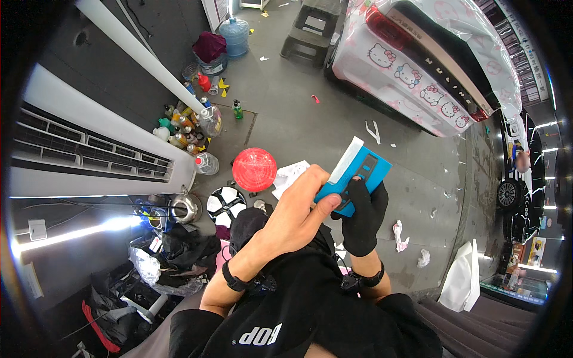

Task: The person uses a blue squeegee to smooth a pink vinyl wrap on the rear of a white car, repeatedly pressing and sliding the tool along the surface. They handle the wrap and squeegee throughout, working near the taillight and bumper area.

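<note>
A blue plastic squeegee point(373, 173) with a whitish strip along one edge is held up before my chest. My right hand point(365, 215), in a black glove that leaves the thumb tip bare, grips its lower right part with the thumb across its face. My left hand point(297, 210) is bare; its thumb and fingers pinch the squeegee's lower left corner, near the end of the white strip point(346, 160). The left fingertips are hidden behind the squeegee. Both wrists wear black bands.
A round red stool top point(254, 169) and crumpled white paper point(290, 175) lie beyond my left hand. Bottles point(207, 164) line the left wall. A car with cartoon-cat film point(403, 76) stands front right, beside a dark step stool point(312, 33). Scraps point(399, 236) litter the floor.
</note>
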Demonstrator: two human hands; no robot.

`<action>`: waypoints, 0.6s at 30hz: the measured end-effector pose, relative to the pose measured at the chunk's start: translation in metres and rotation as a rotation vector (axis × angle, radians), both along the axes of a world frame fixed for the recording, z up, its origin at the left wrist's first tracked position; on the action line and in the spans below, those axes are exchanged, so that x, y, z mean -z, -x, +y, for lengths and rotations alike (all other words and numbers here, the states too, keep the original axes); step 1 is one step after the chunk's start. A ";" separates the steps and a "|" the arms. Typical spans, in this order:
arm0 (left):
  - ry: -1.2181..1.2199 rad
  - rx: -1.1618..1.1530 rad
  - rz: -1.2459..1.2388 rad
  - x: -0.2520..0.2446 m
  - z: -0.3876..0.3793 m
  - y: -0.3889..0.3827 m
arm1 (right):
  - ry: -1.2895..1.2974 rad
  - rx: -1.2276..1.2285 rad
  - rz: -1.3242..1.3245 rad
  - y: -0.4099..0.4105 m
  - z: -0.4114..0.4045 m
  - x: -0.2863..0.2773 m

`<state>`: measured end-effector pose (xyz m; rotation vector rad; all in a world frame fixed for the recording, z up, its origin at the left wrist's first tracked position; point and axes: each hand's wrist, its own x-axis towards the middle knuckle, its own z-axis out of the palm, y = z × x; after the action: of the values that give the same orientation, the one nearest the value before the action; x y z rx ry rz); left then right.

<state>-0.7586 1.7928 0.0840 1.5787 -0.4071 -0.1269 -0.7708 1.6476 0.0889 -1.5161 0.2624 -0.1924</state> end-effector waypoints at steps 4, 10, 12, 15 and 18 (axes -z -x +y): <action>-0.158 -0.180 -0.334 0.007 -0.007 -0.005 | -0.101 0.043 0.041 0.008 -0.001 -0.004; -0.149 -0.212 -0.395 0.004 -0.009 0.007 | 0.672 0.034 -0.376 0.014 -0.011 0.013; -0.089 -0.158 -0.415 0.007 -0.007 0.012 | 0.697 0.080 -0.382 0.002 -0.030 0.027; 0.229 -0.114 -0.344 0.012 -0.006 0.013 | 0.198 -0.076 -0.173 -0.006 -0.055 0.043; 0.158 -0.211 -0.340 -0.001 -0.010 0.005 | -0.181 -0.253 0.070 -0.003 -0.052 0.040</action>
<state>-0.7635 1.7831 0.0850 1.4775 -0.4980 0.3326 -0.7677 1.5953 0.0491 -1.3626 0.1375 0.0845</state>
